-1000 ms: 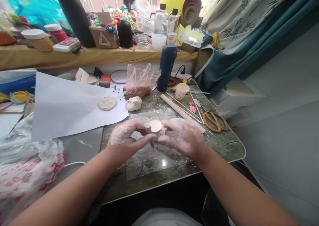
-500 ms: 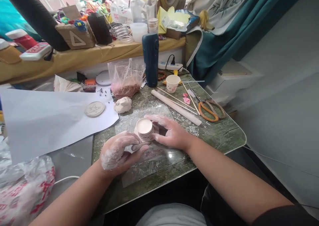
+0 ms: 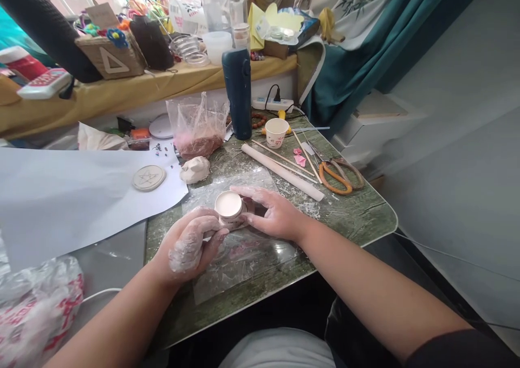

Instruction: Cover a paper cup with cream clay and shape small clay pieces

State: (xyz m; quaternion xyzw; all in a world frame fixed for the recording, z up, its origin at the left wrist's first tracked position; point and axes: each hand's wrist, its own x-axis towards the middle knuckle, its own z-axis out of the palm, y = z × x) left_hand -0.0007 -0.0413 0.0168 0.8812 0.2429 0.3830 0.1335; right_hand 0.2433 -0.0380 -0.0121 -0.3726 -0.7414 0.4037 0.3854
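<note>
An upturned paper cup [image 3: 228, 204] with a pale, recessed round bottom stands on flattened pale clay [image 3: 248, 207], over a clear plastic sheet [image 3: 227, 270]. My right hand [image 3: 270, 208] curves around the cup's right side, thumb in front and fingers behind. My left hand [image 3: 193, 241], dusted white, is at the cup's left front. Its thumb and fingers close on the clay edge by the cup's base, mostly hidden behind the fingers. Behind the hands sit a lump of clay [image 3: 195, 169] and a pale rolling rod [image 3: 282, 172].
A star-marked clay disc [image 3: 149, 178] lies on white paper [image 3: 73, 211]. Scissors [image 3: 341, 176], thin sticks [image 3: 306, 157] and another paper cup [image 3: 277, 135] are at the right. A dark blue bottle [image 3: 238, 94] and a bag of reddish material [image 3: 199, 135] stand at the back.
The view has shifted slightly. My left fingers have moved closer in against the cup's base, and the grey clay strip seen between them before is now hidden. My right hand stays around the cup.
</note>
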